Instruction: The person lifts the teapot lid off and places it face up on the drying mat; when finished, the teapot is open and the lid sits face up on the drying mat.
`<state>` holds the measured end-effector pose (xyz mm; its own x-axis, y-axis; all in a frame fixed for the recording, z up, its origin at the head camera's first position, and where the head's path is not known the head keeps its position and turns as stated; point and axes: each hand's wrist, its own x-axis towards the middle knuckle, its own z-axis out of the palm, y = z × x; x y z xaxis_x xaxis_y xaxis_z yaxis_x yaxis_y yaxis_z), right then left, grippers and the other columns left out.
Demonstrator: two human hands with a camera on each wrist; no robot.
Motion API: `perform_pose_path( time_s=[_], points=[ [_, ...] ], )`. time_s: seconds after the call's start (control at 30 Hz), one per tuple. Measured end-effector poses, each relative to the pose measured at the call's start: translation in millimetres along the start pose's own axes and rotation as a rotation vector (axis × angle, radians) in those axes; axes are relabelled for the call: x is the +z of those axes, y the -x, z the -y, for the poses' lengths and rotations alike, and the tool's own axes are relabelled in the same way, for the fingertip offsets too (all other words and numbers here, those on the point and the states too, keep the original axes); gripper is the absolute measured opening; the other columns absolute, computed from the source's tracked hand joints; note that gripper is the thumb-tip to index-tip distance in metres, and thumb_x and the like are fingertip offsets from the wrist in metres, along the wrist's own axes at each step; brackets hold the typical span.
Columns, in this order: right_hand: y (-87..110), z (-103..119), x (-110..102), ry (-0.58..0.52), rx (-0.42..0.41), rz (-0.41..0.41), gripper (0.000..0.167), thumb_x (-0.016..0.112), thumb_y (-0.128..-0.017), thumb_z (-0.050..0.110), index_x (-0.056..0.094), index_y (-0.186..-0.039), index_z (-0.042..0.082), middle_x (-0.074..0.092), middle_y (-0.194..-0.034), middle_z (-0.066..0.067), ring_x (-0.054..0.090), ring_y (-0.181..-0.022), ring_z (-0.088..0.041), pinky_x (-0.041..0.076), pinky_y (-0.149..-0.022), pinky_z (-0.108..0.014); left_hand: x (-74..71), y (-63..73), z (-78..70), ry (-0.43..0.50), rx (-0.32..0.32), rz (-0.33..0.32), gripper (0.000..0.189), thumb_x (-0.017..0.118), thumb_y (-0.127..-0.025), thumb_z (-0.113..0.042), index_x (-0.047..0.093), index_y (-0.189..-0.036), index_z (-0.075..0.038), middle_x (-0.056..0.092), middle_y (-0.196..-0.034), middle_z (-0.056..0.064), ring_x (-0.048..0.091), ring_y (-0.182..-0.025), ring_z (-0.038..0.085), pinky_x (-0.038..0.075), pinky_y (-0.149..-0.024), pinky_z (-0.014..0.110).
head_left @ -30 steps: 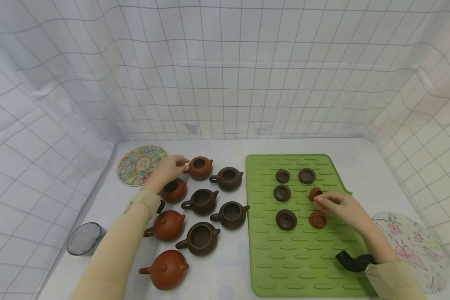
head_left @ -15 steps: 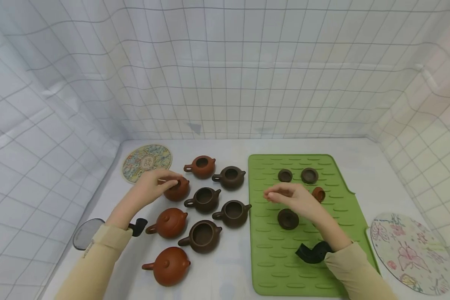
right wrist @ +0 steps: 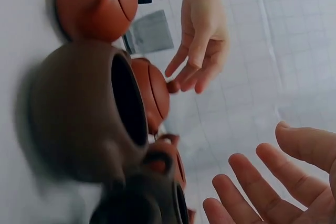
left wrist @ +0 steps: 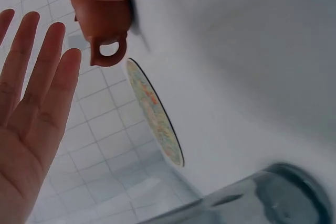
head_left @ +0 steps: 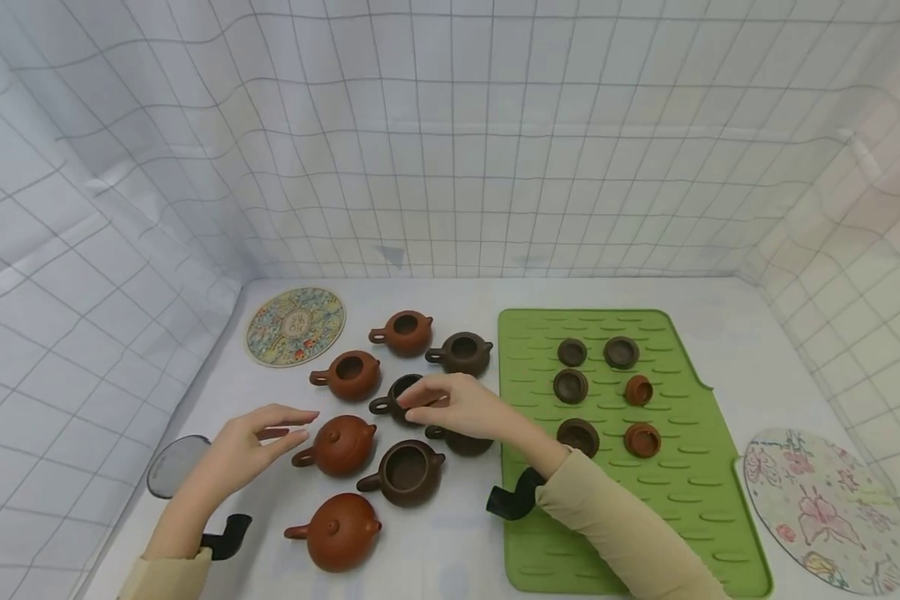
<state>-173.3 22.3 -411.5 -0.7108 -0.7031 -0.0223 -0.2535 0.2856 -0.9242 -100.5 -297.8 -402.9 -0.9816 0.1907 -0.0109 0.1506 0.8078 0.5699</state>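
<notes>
My left hand (head_left: pixel 251 442) hovers just left of a reddish-brown teapot (head_left: pixel 341 446) with its lid on; in the left wrist view its fingers are extended and hold nothing. A second lidded reddish teapot (head_left: pixel 337 533) stands nearer the front. My right hand (head_left: pixel 468 408) hangs above the dark brown lidless teapots, partly hiding two of them. In the right wrist view its fingers are spread, with nothing held. A dark teapot (head_left: pixel 407 473) stands in front of that hand. Behind are two reddish lidless teapots, one at the left (head_left: pixel 351 375) and one farther back (head_left: pixel 405 333).
On the right, a green ribbed mat (head_left: pixel 690 500) bears several dark lids (head_left: pixel 570 386) and two reddish lids (head_left: pixel 642 439). A patterned round mat (head_left: pixel 295 327) lies at the back left, a drawn-on round sheet (head_left: pixel 825 508) at the right. A glass (head_left: pixel 176 467) stands at the left.
My left hand has drawn back from the rear reddish teapots toward the lidded one. My right hand has swung left from the lids on the mat to above the dark teapots. The lids have stayed put.
</notes>
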Motion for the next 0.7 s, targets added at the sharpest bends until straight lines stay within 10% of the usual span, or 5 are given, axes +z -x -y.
perform_pose_path(
  time_s=[0.7],
  points=[
    [-75.3,26.5,72.1,0.375,-0.010,0.153,0.023,0.067,-0.095,0.026,0.073,-0.117,0.021,0.071,-0.116,0.007,0.062,-0.107,-0.003,0.048,-0.085,-0.012,31.7,12.1,25.4,0.134,-0.123,-0.012,0.036,0.077,-0.085,-0.013,0.069,-0.119,-0.005,0.073,-0.106,0.011,0.070,-0.094,0.011,0.059,-0.080,0.029]
  ],
)
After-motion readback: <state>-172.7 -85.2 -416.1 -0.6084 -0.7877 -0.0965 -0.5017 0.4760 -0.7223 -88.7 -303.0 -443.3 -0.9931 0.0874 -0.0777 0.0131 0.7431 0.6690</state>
